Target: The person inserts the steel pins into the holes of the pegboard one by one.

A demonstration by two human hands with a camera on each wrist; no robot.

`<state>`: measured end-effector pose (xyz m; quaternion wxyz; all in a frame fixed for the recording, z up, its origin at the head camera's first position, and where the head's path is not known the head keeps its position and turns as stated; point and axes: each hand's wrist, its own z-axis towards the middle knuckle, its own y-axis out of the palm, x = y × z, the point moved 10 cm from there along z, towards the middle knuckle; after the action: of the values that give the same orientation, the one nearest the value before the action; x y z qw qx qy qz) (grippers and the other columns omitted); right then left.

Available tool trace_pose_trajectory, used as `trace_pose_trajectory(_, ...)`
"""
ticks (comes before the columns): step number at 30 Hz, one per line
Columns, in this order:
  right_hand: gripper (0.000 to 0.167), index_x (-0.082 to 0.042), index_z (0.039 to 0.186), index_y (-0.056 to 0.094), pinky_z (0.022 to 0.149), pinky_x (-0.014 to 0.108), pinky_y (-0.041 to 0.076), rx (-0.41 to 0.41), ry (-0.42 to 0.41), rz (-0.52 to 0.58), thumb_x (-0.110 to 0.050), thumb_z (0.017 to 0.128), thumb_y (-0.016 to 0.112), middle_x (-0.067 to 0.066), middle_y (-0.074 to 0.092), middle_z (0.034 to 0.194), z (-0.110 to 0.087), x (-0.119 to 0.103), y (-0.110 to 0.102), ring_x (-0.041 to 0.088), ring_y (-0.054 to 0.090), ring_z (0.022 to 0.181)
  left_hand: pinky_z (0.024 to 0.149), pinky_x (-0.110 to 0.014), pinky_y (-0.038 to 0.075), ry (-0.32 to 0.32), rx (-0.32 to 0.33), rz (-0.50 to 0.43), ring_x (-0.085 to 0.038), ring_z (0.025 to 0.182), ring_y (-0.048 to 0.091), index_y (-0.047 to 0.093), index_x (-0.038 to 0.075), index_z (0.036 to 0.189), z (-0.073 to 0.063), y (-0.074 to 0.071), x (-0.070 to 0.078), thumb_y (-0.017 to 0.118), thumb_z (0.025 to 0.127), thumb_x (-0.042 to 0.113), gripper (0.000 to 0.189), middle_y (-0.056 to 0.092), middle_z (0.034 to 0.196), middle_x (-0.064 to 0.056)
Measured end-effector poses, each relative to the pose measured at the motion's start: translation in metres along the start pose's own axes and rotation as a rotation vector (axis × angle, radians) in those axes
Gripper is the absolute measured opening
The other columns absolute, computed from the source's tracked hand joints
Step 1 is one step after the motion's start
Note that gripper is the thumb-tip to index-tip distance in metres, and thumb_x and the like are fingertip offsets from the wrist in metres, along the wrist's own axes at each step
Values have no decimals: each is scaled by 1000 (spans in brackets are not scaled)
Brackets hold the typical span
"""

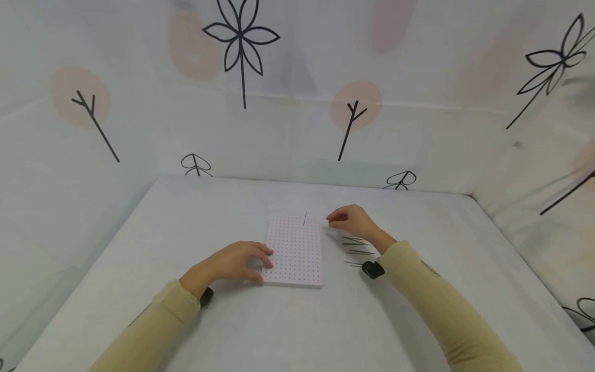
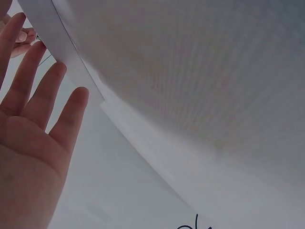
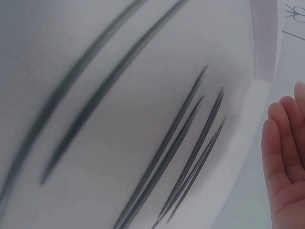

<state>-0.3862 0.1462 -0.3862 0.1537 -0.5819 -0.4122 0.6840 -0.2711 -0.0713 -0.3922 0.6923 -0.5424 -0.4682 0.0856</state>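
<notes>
A white pegboard [image 1: 295,250] with a grid of small holes lies on the table. One thin dark stick [image 1: 304,219] stands up near its far edge, leaning slightly. My left hand [image 1: 239,261] rests at the board's left side, fingers spread and relaxed, fingertips at its edge. Just off the board's far right corner is my right hand [image 1: 352,221], raised, its fingers bent loosely toward the thumb, with nothing visible between them. Beneath and to the right of that hand lie several thin dark pointed sticks [image 1: 361,252], seen close up as tapered sticks [image 3: 164,164] in the right wrist view.
A white cloth covers the table [image 1: 293,330]. Behind it hangs a white cloth backdrop [image 1: 279,134] printed with flowers and twigs, which also encloses the sides. Dark wrist cameras sit under both sleeves, the right camera [image 1: 373,269] beside the nearest sticks.
</notes>
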Motion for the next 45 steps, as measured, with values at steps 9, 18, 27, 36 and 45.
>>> trace_pose_trajectory(9,18,-1,101,69,82,37,49,15,-7,-16,-9,85,67,7,67,98,-7,8,-4,21,60,90,103,-46,33,24,4,13,-25,124,45,71,21,100,1,1,-1,79,73,21,28,57,126,-1)
trace_pose_trajectory(18,15,-2,99,69,80,36,51,11,-22,-26,-7,85,67,7,67,95,-15,18,-9,21,61,88,103,-47,32,23,7,15,-26,124,44,71,21,100,0,1,-2,79,73,21,28,57,126,-1)
trace_pose_trajectory(27,16,-2,99,69,82,39,49,11,-15,-35,-9,85,67,7,67,96,-26,29,-15,22,60,90,103,-47,32,-10,0,2,-25,124,44,72,21,100,2,3,-3,80,73,22,28,57,126,0)
trace_pose_trajectory(36,12,-4,95,70,81,39,49,15,-9,-65,-9,85,68,6,66,95,-34,37,-21,22,60,90,103,-46,33,-6,-4,23,-26,124,45,72,19,100,0,1,-1,80,72,22,29,57,126,-1)
trace_pose_trajectory(45,7,-4,90,69,78,37,49,2,-11,-72,-8,84,68,4,65,90,-36,49,-25,21,58,86,103,-46,33,-1,-9,28,-25,124,44,72,20,100,1,2,-2,80,73,22,29,57,126,0)
